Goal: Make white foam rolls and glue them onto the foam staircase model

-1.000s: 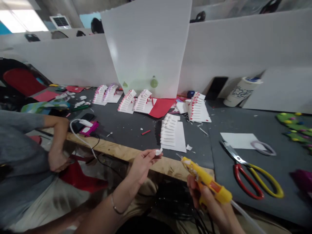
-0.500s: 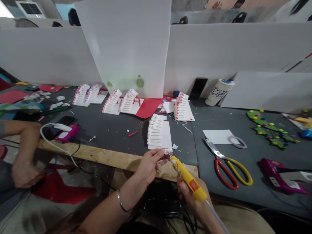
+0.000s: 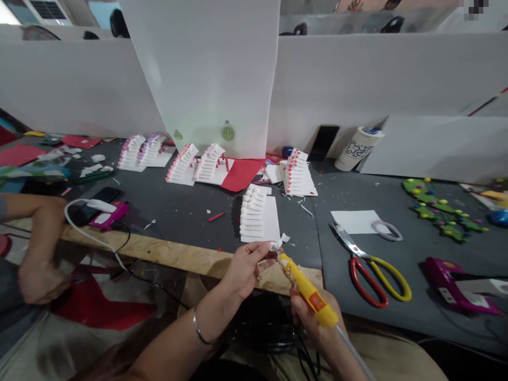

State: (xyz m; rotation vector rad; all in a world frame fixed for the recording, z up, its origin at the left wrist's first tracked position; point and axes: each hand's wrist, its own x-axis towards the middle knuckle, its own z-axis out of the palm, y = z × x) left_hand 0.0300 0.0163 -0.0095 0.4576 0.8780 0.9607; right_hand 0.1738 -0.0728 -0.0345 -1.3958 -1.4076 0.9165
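Between the fingertips of my left hand is a small white piece, too small to make out fully. My right hand is wrapped round a yellow hot glue gun, and its nozzle meets the white piece. A glue stick runs out of the gun's back end. Just beyond my hands lies a white card bearing a curved, stepped row of white strips with rounded tips. A white scrap rests close to my left fingertips.
Scissors with red and yellow handles lie at right, near a purple device. Finished-looking strip models stand at the back by a red sheet. A phone and cup lean behind. Another person's arm is at left.
Both hands keep almost the same place, with the nozzle still at the white piece. The white piece shows slightly more above my left fingertips. The view has shifted a little.
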